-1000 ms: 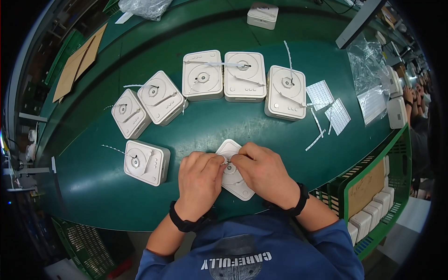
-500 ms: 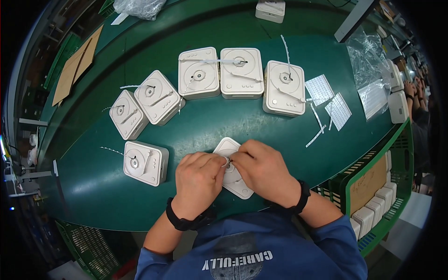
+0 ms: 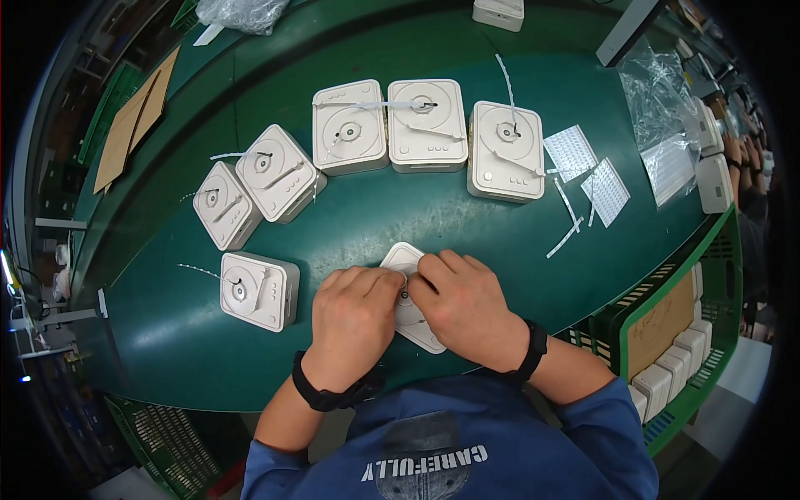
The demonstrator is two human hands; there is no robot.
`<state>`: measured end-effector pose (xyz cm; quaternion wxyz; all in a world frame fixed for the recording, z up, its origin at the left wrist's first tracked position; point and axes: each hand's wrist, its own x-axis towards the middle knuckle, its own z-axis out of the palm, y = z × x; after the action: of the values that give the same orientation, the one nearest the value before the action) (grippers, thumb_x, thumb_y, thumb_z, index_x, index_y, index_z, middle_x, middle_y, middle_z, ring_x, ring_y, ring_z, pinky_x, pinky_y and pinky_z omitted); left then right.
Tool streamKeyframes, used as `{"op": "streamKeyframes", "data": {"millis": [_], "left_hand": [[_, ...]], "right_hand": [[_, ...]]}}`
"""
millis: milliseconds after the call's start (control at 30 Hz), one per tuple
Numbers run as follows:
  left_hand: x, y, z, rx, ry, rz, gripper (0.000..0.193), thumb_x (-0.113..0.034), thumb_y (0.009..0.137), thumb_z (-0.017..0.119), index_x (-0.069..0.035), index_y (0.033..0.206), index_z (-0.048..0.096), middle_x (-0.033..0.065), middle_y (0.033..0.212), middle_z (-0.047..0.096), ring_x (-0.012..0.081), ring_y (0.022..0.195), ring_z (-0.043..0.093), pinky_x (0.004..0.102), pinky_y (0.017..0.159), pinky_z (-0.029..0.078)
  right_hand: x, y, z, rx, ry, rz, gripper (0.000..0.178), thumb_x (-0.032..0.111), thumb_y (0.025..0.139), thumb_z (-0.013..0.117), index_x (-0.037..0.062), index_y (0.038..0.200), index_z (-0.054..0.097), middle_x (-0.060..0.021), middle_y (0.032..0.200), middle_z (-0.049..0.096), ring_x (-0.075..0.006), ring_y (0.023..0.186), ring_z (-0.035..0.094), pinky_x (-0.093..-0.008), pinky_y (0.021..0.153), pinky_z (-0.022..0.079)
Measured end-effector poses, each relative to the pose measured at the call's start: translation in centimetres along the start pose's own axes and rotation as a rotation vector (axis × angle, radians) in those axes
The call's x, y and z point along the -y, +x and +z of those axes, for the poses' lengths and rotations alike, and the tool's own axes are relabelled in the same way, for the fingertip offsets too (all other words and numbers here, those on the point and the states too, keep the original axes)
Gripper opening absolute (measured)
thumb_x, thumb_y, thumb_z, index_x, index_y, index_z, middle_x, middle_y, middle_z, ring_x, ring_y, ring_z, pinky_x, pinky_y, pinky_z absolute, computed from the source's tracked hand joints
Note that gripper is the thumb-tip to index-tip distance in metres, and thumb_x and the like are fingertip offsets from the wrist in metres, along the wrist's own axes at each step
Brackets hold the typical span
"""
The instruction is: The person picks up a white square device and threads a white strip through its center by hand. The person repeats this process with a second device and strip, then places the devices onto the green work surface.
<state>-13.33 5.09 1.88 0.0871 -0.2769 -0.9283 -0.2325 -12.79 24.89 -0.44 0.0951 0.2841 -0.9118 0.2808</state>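
A white box-shaped device (image 3: 419, 333), styled like a small record player, lies turned at an angle on the green table in front of me. Both my hands meet over its round disc. My left hand (image 3: 354, 321) has thumb and index finger pinched together at the disc's edge. From the other side, my right hand (image 3: 465, 307) bends its fingers down to the same spot, closed. Whatever the fingertips grip there is small and covered by them. A similar device (image 3: 260, 293) stands to the left, with a thin strip coming off its disc.
Several more such devices, including one at centre (image 3: 427, 142) and one at right (image 3: 505, 171), form an arc beyond my hands. Printed label sheets (image 3: 606, 192) and loose strips (image 3: 567, 237) lie right. A green crate (image 3: 621, 350) with white devices stands at the right edge.
My right hand's fingers have curled in further over the disc, hiding the small dark bit that showed at their tips. My left hand stays nearly in place.
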Motion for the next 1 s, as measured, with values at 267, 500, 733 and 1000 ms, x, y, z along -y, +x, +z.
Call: {"op": "streamKeyframes", "data": {"millis": [267, 500, 733, 1000], "left_hand": [[-0.2, -0.1, 0.5, -0.006, -0.048, -0.037, 0.017, -0.001, 0.082, 0.077, -0.006, 0.099, 0.075, 0.0086, 0.093, 0.077, 0.0283, 0.083, 0.072, 0.0422, 0.076, 0.055], [0.2, -0.4, 0.7, -0.017, -0.05, -0.011, 0.018, -0.002, 0.082, 0.076, -0.006, 0.099, 0.075, 0.0077, 0.094, 0.077, 0.0278, 0.085, 0.072, 0.0419, 0.077, 0.055], [0.1, 0.4, 0.4, 0.037, 0.02, 0.027, 0.017, -0.005, 0.082, 0.074, -0.007, 0.099, 0.077, 0.0047, 0.097, 0.076, 0.0263, 0.09, 0.07, 0.0407, 0.077, 0.055], [-0.1, 0.4, 0.6, 0.016, -0.002, -0.079, 0.011, -0.009, 0.081, 0.079, -0.008, 0.092, 0.08, 0.0033, 0.096, 0.074, 0.0266, 0.089, 0.068, 0.0396, 0.077, 0.055]], "right_hand": [[-1.1, 0.0, 0.8, -0.128, 0.286, 0.069, 0.01, 0.004, 0.08, 0.076, 0.0045, 0.088, 0.07, -0.006, 0.092, 0.06, -0.0255, 0.082, 0.064, -0.04, 0.071, 0.055], [-0.3, 0.0, 0.3, -0.037, 0.099, 0.031, 0.012, 0.004, 0.082, 0.078, 0.0043, 0.093, 0.073, -0.0061, 0.094, 0.062, -0.027, 0.085, 0.067, -0.0402, 0.072, 0.056], [-0.8, -0.5, 0.1, -0.083, 0.271, 0.114, 0.014, -0.001, 0.082, 0.08, 0.005, 0.095, 0.077, -0.0063, 0.095, 0.064, -0.0266, 0.085, 0.068, -0.0393, 0.071, 0.057], [-0.4, -0.1, 0.5, -0.111, 0.334, 0.206, 0.012, 0.0, 0.083, 0.081, 0.0038, 0.095, 0.08, -0.0073, 0.095, 0.065, -0.0271, 0.084, 0.069, -0.0392, 0.07, 0.057]]}}
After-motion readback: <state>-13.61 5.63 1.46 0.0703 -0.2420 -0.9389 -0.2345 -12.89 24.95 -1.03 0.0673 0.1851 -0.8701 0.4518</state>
